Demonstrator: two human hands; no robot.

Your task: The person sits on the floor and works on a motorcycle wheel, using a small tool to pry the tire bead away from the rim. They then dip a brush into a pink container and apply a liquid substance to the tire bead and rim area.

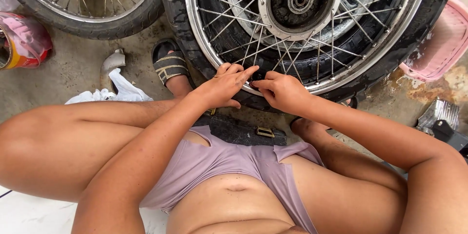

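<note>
A spoked motorcycle wheel with a black tyre stands upright in front of me on the concrete floor. My left hand and my right hand meet at the lowest part of its chrome rim. The fingertips of both pinch at one small dark spot on the rim, between the spokes. Whatever sits under the fingertips is too small to make out. The hub shows at the top middle. My knees are spread to either side of the wheel.
A second spoked wheel stands at the top left. A pink-wrapped tin lies at the left edge, a white rag near my sandalled foot. A pink plastic basin is at the right, a metal part below it.
</note>
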